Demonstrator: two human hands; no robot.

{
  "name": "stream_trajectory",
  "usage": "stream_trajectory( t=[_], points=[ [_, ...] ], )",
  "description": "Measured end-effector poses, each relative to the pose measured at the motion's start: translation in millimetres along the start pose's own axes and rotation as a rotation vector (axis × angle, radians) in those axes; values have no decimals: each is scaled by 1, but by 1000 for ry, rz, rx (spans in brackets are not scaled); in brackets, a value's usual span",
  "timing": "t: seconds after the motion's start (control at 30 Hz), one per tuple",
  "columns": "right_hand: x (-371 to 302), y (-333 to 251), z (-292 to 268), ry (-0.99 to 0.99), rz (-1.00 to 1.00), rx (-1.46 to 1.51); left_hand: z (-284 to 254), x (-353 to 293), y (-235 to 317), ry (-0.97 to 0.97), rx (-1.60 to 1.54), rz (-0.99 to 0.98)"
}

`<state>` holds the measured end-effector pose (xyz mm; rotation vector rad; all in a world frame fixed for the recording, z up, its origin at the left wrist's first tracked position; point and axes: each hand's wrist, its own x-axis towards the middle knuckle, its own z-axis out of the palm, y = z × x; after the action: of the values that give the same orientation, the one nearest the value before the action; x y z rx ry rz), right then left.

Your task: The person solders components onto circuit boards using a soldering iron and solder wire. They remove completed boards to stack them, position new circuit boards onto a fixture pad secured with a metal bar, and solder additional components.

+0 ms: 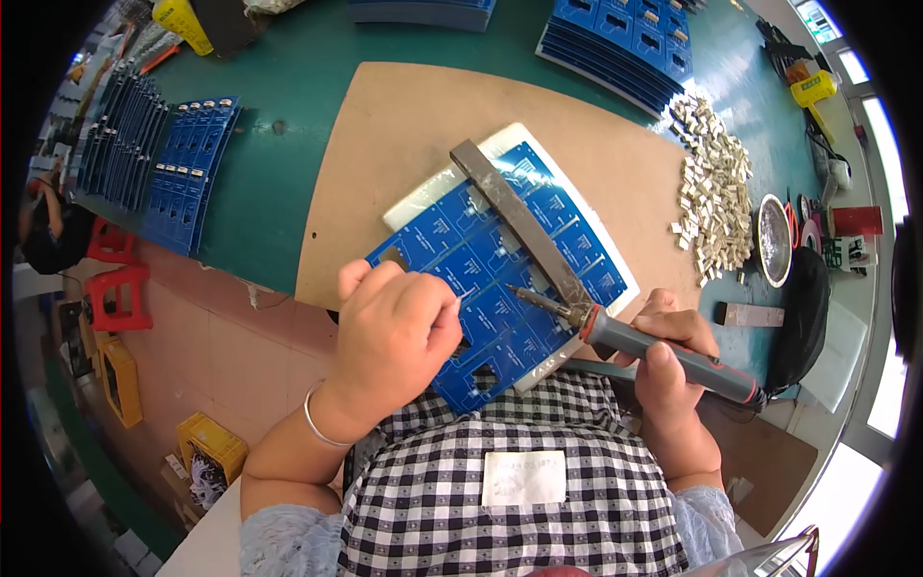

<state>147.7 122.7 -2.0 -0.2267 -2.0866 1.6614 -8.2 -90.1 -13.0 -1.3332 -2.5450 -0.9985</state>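
Holding one soldering iron, the right hand is wrapped tight around its grey handle, the orange collar just ahead of the fingers and the thin metal tip resting on the blue circuit panel. The left hand is curled shut, pinching a thin solder wire between thumb and fingertips; its end points toward the iron's tip, with a small gap between them. A silver bangle circles the left wrist.

One circuit panel is under the hands. It is deep blue, divided into many small rectangular boards with white outlines and a few square cut-outs near its lower edge. It lies tilted on a white tray, which sits on a tan board on the green table. One flat grey metal bar lies diagonally across the panel.

Four more stacks of blue panels show: two at the left, two along the top edge. One heap of small pale parts lies to the right, with one round metal dish beside it and one small metal block just below it.
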Motion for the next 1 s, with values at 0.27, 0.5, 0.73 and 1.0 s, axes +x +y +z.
stream_trajectory(
  t=[0.27, 0.5, 0.73, 1.0],
  points=[
    [6, 0, 8, -80, 21, -81, 2, -2, 1, -8, 65, 62],
    [6, 2, 11, -111, 42, -120, 9, -1, -1, 3, 75, 87],
    [8, -3, 13, -128, 62, -127, 9, 2, -3, 2, 96, 98],
    [13, -5, 15, -152, 75, -122, 11, 6, -7, -14, 119, 86]
  ],
)
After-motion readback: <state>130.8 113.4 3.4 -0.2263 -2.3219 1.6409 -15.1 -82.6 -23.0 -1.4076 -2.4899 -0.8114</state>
